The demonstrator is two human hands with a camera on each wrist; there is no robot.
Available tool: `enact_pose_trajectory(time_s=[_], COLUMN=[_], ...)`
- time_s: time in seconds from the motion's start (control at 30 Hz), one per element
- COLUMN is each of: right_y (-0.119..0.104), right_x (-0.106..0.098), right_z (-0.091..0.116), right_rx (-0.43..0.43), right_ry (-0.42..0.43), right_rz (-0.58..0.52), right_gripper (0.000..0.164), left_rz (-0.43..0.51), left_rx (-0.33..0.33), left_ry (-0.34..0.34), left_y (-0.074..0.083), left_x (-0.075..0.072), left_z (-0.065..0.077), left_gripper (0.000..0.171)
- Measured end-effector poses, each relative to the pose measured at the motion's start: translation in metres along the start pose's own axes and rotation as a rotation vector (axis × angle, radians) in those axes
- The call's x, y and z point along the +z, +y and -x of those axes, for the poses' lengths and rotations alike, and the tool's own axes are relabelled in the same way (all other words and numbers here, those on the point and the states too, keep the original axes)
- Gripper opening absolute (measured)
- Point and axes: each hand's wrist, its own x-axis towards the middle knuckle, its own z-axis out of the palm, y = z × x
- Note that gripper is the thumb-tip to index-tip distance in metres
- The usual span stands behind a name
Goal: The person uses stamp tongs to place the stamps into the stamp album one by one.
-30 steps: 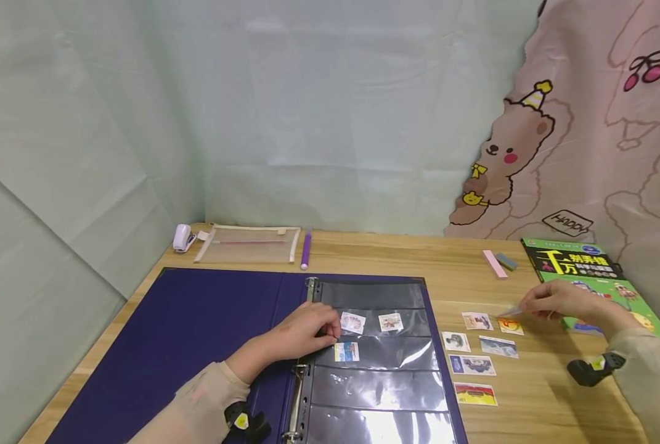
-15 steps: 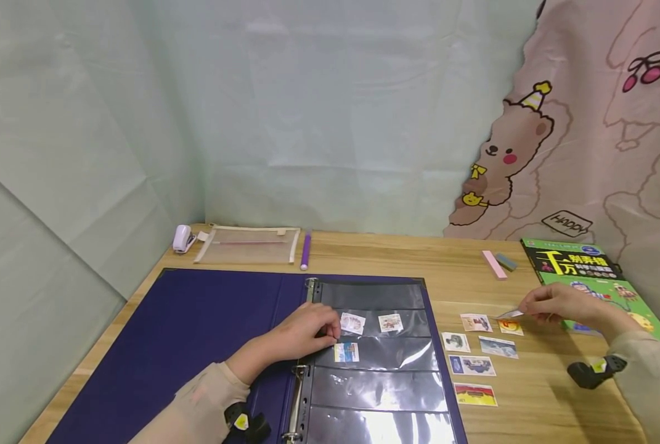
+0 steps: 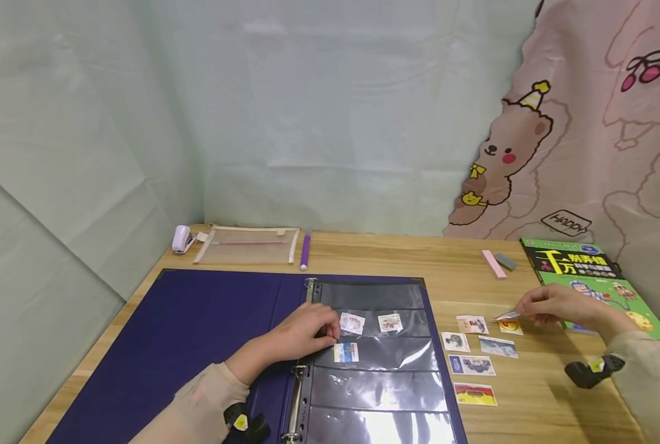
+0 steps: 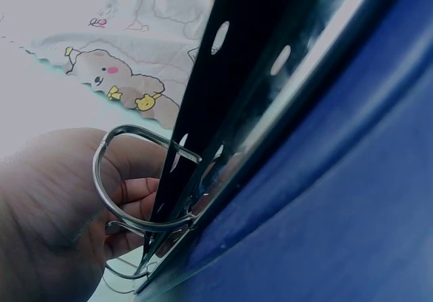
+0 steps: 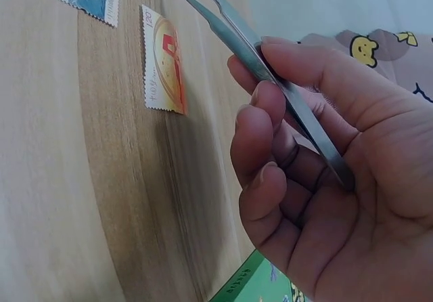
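Stamps (image 3: 472, 365): six loose ones on the desk (image 3: 396, 253), toward its right edge, between the open binder (image 3: 219, 320) and the right hand (image 3: 556, 303). Three more on the binder's black pocket page (image 3: 379, 388), two in one row, one in the row below.

Right hand grips metal tweezers (image 5: 308, 124): thumb on one side, fingertips on the other, other fingers curled in. Tweezer tips slightly apart, pointing left and low over the desk. Tips just beside the brownish stamp (image 3: 471, 325); contact can't be told. Orange stamp (image 3: 510, 327) just below the tweezers in the head view, flat on the desk. The other four loose ones lie nearer the desk's near edge. Hand is by the left edge of a green book (image 3: 604, 285), at the desk's far right corner.

Left hand (image 3: 307, 330) rests across the binder's spine onto the page's left side, fingers bent, thumb near forefinger. Left wrist view: palm beside a metal ring (image 4: 149, 133), fingertips partly hidden by the page. Can't tell whether it pinches anything. Blue stamp (image 3: 346, 352) just beside the thumb; pinkish stamp (image 3: 352, 323) just beside the knuckles.
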Motion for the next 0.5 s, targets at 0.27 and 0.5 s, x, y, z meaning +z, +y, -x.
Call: enact_pose_trajectory(time_s=[0.27, 0.5], right_y=[0.0006, -0.001], right_x=[0.0029, 0.0041], right_z=[-0.0038, -0.0062], right_rx=[-0.006, -0.005], right_ry=[-0.002, 0.003], right_rz=[-0.013, 0.01], right_gripper=[0.031, 0.031], left_rz=[-0.007, -0.003], left_rx=[0.008, 0.007], left_ry=[0.008, 0.009], left_y=[-0.0006, -0.0013], left_x=[0.0012, 0.0021], left_z=[-0.0004, -0.0006], left_gripper=[0.012, 0.013])
